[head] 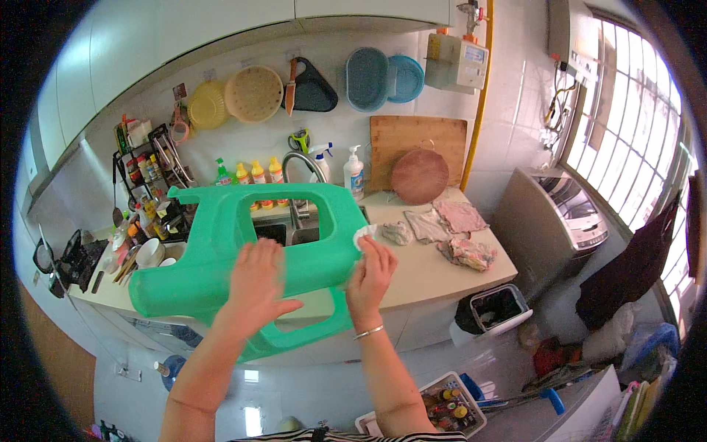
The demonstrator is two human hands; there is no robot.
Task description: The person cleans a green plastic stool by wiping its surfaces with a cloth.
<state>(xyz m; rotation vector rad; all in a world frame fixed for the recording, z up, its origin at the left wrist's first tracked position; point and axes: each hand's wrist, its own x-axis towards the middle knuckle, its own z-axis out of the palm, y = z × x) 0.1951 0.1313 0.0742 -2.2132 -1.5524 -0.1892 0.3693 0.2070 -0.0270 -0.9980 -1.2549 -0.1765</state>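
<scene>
A green plastic chair lies tipped over at the counter's front edge, partly overhanging it and hiding part of the sink. My left hand, blurred, is over the chair's broad green surface with the thumb spread; whether its palm touches cannot be told. My right hand pinches a small white cloth or wipe against the chair's right end. Several crumpled cloths, among them a pink one and a patterned one, lie on the counter to the right.
Bottles, a faucet, a pump bottle and a wooden cutting board stand behind. Bowls and a spice rack are left. An open trash bin, a washing machine and a bottle-filled basket stand right and below.
</scene>
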